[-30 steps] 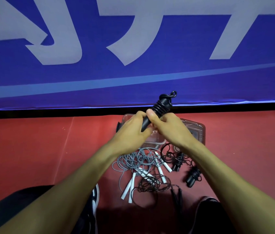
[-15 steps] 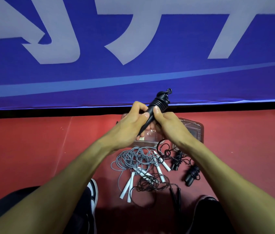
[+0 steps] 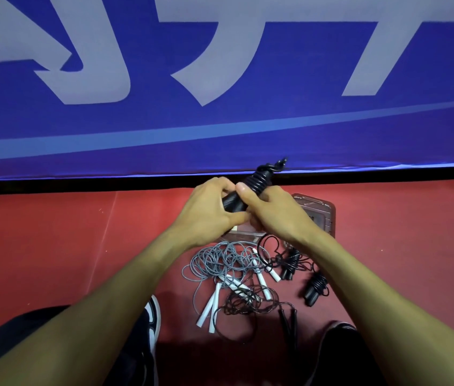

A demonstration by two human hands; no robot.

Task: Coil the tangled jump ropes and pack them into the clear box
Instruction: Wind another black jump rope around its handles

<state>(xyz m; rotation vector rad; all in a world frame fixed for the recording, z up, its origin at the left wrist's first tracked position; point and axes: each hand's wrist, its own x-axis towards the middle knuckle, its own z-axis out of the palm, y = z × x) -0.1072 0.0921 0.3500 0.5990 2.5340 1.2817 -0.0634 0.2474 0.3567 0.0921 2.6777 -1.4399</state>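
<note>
Both hands hold one black jump rope (image 3: 259, 178) whose cord is wound around its handles, above the clear box (image 3: 322, 215). My left hand (image 3: 209, 210) grips the lower handle end. My right hand (image 3: 273, 213) holds the bundle beside it, thumb pressed near the wound cord. A short cord tail sticks out at the top. On the red floor below lie a grey rope with white handles (image 3: 220, 263), a loose black rope (image 3: 251, 302) and two wound black ropes (image 3: 290, 263), (image 3: 315, 288). Most of the box is hidden behind my hands.
A blue banner (image 3: 220, 79) with large pale lettering stands right behind the box. My shoes (image 3: 153, 321), (image 3: 340, 338) and dark trouser legs sit at the bottom edge, close to the ropes. Red floor (image 3: 39, 246) extends left and right.
The wound black rope has tipped slightly lower and to the right in my hands. The cord loop at its top has become a short tail. The ropes on the floor have not moved.
</note>
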